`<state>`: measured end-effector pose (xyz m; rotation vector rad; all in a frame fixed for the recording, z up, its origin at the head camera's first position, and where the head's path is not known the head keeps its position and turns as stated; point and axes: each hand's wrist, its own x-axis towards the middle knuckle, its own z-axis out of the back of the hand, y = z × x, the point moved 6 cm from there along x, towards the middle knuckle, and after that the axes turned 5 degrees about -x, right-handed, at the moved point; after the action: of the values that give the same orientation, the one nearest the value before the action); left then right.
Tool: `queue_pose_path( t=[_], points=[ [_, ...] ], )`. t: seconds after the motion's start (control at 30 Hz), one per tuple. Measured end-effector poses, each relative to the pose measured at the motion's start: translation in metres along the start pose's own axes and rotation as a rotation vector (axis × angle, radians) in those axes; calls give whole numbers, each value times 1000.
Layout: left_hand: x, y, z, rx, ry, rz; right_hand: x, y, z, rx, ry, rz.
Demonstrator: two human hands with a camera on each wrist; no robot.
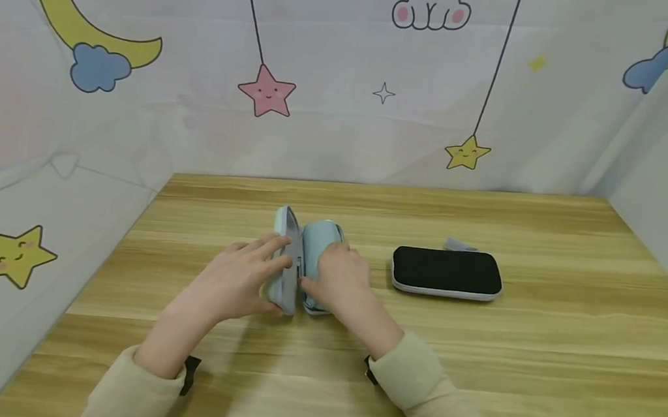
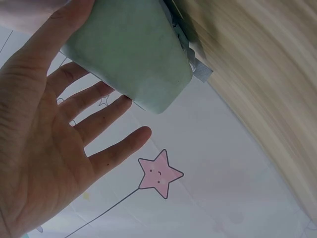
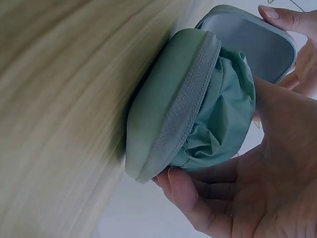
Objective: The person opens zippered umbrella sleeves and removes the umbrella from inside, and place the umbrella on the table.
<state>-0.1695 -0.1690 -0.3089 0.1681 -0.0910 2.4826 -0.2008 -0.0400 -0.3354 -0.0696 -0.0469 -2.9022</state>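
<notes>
An open pale green zip case stands left of the table's middle, its lid (image 1: 289, 291) tilted up and its base (image 3: 158, 109) on the table. My left hand (image 1: 240, 280) holds the lid between thumb and fingers, the thumb at the near end of the rim. Its fingers (image 2: 106, 119) are spread in the left wrist view. A teal bundle of folded, wrinkled cloth (image 1: 318, 237) fills the base and bulges above the zip. My right hand (image 1: 345, 278) grips it, thumb on one side and curled fingers on the other; the hand hides part of it.
A black zip case (image 1: 447, 270) with a pale zip lies closed on the wooden table (image 1: 566, 331) at the right. A grey strap tab (image 1: 460, 245) sticks out behind it. Printed cloth walls (image 1: 339, 143) enclose the table at the back and sides.
</notes>
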Motion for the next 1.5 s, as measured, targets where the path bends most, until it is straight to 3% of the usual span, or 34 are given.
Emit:
queue_pose_path(
  t=[0.77, 1.2, 1.5],
  points=[
    [0, -1, 1, 7, 26, 10, 11, -10, -12, 142, 136, -92],
    [0, 1, 3, 20, 13, 12, 12, -10, -9, 205, 42, -68],
    [-2, 5, 4, 3, 34, 58, 12, -7, -2, 266, -8, -36]
  ],
)
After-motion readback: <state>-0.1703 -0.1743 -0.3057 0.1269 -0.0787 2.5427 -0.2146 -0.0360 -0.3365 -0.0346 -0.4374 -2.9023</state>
